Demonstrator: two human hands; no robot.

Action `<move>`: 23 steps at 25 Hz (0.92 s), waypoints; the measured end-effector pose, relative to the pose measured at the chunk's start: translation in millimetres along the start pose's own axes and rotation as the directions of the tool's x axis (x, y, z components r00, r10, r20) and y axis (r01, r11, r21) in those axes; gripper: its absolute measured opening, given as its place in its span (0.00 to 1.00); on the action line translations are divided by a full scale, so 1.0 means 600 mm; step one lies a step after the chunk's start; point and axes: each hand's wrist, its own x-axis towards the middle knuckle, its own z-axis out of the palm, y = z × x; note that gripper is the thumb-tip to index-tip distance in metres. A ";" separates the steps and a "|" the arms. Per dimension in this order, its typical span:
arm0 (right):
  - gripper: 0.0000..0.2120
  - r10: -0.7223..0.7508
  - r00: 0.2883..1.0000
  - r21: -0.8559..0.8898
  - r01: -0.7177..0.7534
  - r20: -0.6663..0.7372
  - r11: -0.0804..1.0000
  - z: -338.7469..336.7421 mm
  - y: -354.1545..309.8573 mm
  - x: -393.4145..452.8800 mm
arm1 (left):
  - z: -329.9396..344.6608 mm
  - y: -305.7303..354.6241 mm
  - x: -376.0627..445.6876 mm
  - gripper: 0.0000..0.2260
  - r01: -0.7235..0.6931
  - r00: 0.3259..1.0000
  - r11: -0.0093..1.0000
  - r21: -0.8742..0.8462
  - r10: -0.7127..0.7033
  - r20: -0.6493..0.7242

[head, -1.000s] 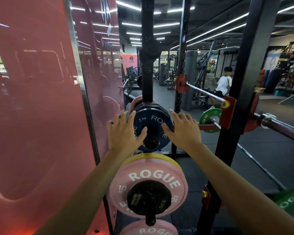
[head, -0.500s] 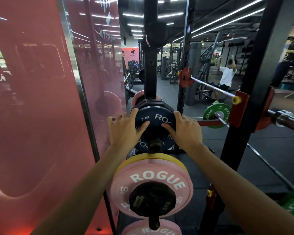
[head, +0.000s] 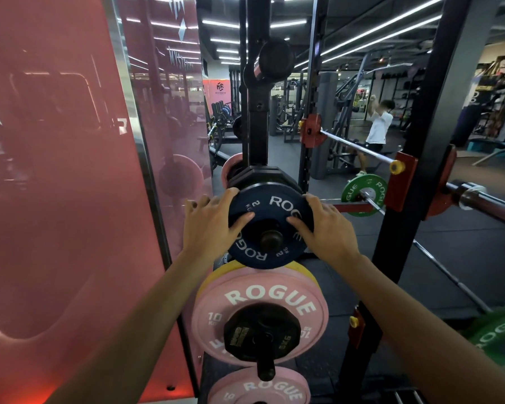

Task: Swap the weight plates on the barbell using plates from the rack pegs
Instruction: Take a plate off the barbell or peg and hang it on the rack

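Observation:
A small dark blue 2 kg plate (head: 270, 205) hangs on a rack peg (head: 271, 239) in front of black plates. My left hand (head: 213, 225) grips its left rim, thumb on the face. My right hand (head: 324, 228) grips its right rim, thumb on the face too. Below it, a pink 10 kg plate (head: 260, 298) with a small black plate (head: 261, 332) sits on a lower peg. The barbell (head: 484, 204) rests in the rack at right, its sleeve bare; a green plate (head: 499, 336) shows at the right edge.
A black rack upright (head: 414, 176) stands right of my hands. A red mirrored wall (head: 56, 199) fills the left side. Another green plate (head: 362, 193) sits on a bar beyond the rack. A person in a white shirt (head: 378, 126) exercises far back.
Both hands have closed in from hovering near the blue plate to gripping its rims. The view has tilted up slightly.

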 end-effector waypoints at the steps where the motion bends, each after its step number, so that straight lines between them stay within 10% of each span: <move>1: 0.24 0.023 1.000 0.004 -0.023 0.012 1.000 0.001 0.001 -0.003 | -0.001 -0.001 -0.004 0.26 0.002 1.000 1.000 0.003 -0.002 0.013; 23: 0.19 0.259 0.965 -0.078 -0.261 -0.032 0.962 -0.248 -0.023 -0.247 | -0.146 0.145 -0.107 0.29 -0.263 0.963 0.947 -0.182 0.268 0.005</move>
